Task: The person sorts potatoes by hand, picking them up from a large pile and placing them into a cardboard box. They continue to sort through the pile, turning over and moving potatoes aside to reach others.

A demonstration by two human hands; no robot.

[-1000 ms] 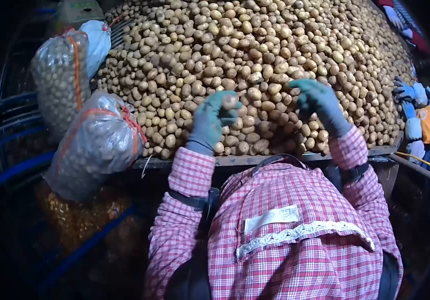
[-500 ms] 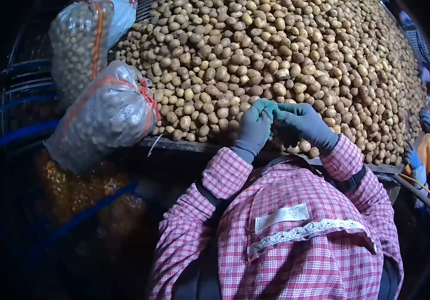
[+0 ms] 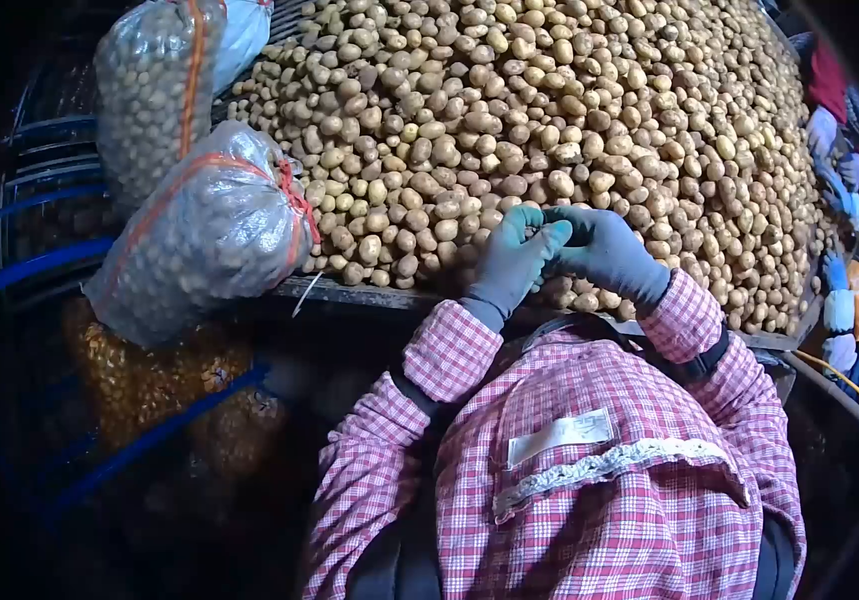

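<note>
Both hands wear grey gloves with green fingers and meet over the near edge of a large heap of potatoes [image 3: 510,130]. My left hand [image 3: 512,262] is closed, its thumb and fingers pinched together. My right hand [image 3: 610,255] is closed too, fingers curled in against the left fingertips. Whatever lies between them, if anything, is hidden or too small to name. Potatoes lie just beyond and beneath both hands.
A tied plastic sack [image 3: 212,235] leans at the heap's left edge, with a mesh-like sack of potatoes [image 3: 155,110] behind it. Blue metal bars [image 3: 45,270] run at left. Co-workers' gloved hands [image 3: 840,300] are at far right. A wooden edge [image 3: 370,293] borders the heap.
My fingers have shifted slightly, the left thumb now showing more clearly, while both hands stay together in the same place. At far right, co-workers' arms and hands have moved.
</note>
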